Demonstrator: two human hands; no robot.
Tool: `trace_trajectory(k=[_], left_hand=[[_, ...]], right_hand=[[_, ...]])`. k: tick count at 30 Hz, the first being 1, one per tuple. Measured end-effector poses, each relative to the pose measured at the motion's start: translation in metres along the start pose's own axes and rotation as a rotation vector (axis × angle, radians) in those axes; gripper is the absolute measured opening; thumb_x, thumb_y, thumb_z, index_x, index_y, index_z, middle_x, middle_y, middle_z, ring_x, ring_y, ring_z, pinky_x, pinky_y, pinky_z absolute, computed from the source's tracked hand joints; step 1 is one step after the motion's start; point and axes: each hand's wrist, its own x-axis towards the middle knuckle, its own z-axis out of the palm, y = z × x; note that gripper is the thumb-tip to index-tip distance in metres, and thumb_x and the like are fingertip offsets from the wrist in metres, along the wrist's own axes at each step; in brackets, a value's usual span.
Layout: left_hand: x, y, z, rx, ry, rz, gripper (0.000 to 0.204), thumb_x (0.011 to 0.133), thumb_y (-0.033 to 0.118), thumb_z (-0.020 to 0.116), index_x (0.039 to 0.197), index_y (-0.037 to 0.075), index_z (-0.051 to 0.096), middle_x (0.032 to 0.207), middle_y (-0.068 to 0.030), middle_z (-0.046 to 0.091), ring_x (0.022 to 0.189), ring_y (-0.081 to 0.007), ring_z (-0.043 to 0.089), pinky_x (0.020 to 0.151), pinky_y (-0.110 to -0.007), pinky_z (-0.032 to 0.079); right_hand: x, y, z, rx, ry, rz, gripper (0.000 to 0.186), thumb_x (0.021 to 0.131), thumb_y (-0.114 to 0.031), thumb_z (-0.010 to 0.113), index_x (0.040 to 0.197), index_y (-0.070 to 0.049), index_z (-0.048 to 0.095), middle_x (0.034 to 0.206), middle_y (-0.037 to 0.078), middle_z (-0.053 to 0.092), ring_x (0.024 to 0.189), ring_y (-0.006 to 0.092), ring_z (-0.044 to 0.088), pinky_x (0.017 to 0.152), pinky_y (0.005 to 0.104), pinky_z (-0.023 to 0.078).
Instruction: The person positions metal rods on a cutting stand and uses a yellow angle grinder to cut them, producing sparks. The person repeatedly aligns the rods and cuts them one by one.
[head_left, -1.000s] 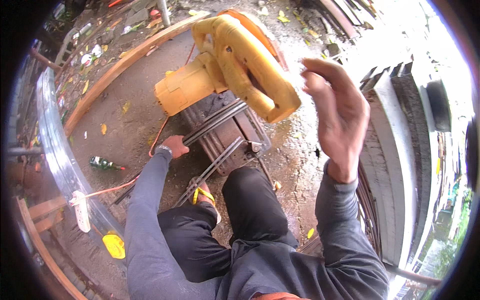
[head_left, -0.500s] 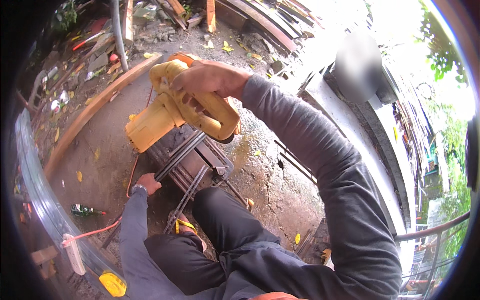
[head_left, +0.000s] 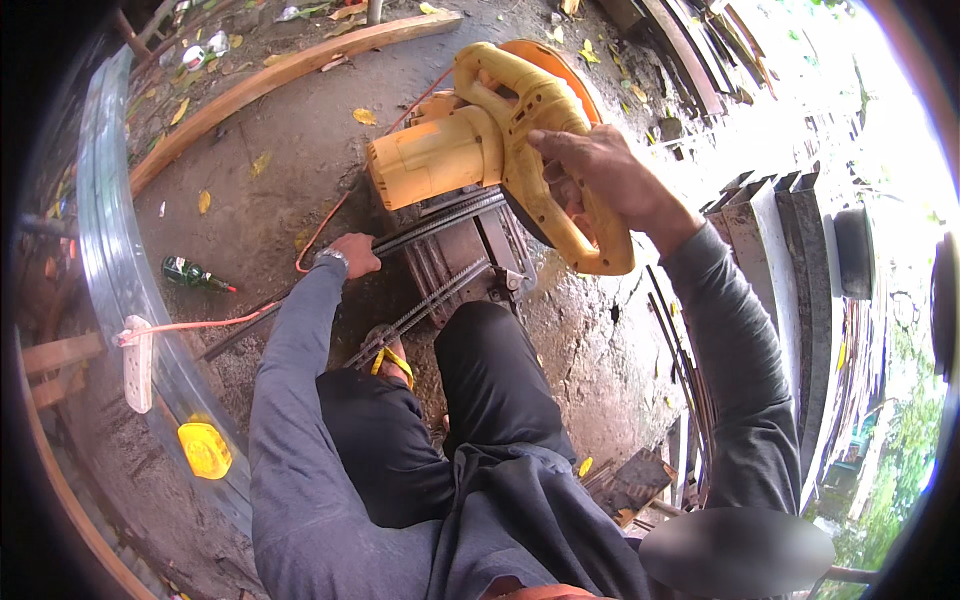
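A yellow cut-off saw (head_left: 435,155) stands ahead of me on a rusty metal base (head_left: 430,270). My right hand (head_left: 600,185) has its fingers wrapped round the saw's looped handle. Lower left, my left hand (head_left: 355,255) is closed on long ribbed steel rods (head_left: 440,220) that lie across the base. Further short rods (head_left: 432,310) slant down from the base toward my sandaled foot (head_left: 395,365). An orange cord (head_left: 240,320) runs past my left arm to a white power strip (head_left: 137,365).
A wooden plank (head_left: 230,105) arcs across the back left. Shiny metal strips (head_left: 105,200), a green bottle (head_left: 195,275) and a yellow tape measure (head_left: 205,450) lie left. Steel channels (head_left: 760,280) and rods (head_left: 680,370) lie right. Scrap boards (head_left: 690,50) are piled at the back.
My right hand has gone from the air beside the saw onto its handle and now sits lower on the grip. My left hand keeps hold of the rods. The camera's view has shifted.
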Motion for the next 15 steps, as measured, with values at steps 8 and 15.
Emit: trace_trajectory(k=[8, 15], left_hand=[[0.002, 0.002, -0.001, 0.004, -0.017, -0.013, 0.069, 0.075, 0.034, 0.072, 0.135, 0.002, 0.065, 0.132, -0.0233, 0.067, 0.125, -0.0394, 0.062, 0.110, -0.045, 0.048], [0.005, -0.002, -0.002, -0.042, -0.099, -0.021, 0.080, 0.072, 0.036, 0.073, 0.140, -0.004, 0.058, 0.134, -0.0275, 0.064, 0.126, -0.0389, 0.062, 0.111, -0.043, 0.047]], right_hand=[[-0.025, 0.042, 0.012, -0.021, 0.045, -0.079, 0.043, 0.100, -0.035, 0.067, 0.091, 0.006, 0.072, 0.062, 0.006, 0.060, 0.047, 0.0091, 0.057, 0.044, 0.0270, 0.047], [-0.022, 0.048, 0.017, -0.033, 0.073, -0.148, 0.032, 0.102, -0.024, 0.064, 0.081, -0.001, 0.068, 0.057, 0.001, 0.056, 0.043, 0.0075, 0.054, 0.044, 0.0264, 0.047]])
